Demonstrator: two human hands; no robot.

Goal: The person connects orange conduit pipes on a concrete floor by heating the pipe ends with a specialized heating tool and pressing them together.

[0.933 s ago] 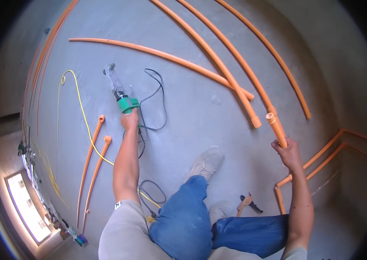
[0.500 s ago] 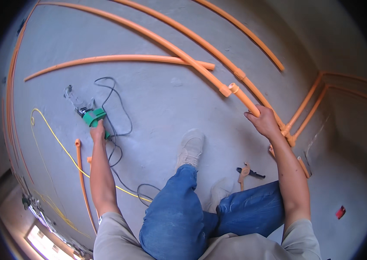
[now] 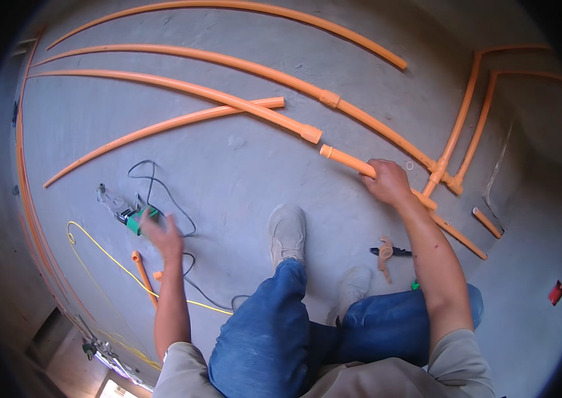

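Observation:
Gripped in my right hand (image 3: pixel 387 182) is an orange pipe (image 3: pixel 348 161), its bare end up and to the left. That end lies close to the socket fitting (image 3: pixel 311 134) on a long orange pipe (image 3: pixel 181 83), with a small gap between them. My left hand (image 3: pixel 165 237), a bit blurred, is over the green pipe welding tool (image 3: pixel 136 221), fingers apart and not wrapped round it. The tool rests on the floor with its metal end pointing away to the left, and a dark cable (image 3: pixel 178 197) beside it.
More orange pipes (image 3: pixel 241 64) run across the grey floor, meeting at tee fittings (image 3: pixel 439 169) near the right wall. A tan-and-black hand tool (image 3: pixel 385 255) lies by my shoe (image 3: pixel 287 232). A yellow cord (image 3: pixel 105 249) crosses the left side; a red object (image 3: pixel 556 292) sits far right.
My left hand has let go of the green welding tool, which is now on the floor. My right hand has swung the pipe's end into line with the socket fitting. The view has shifted.

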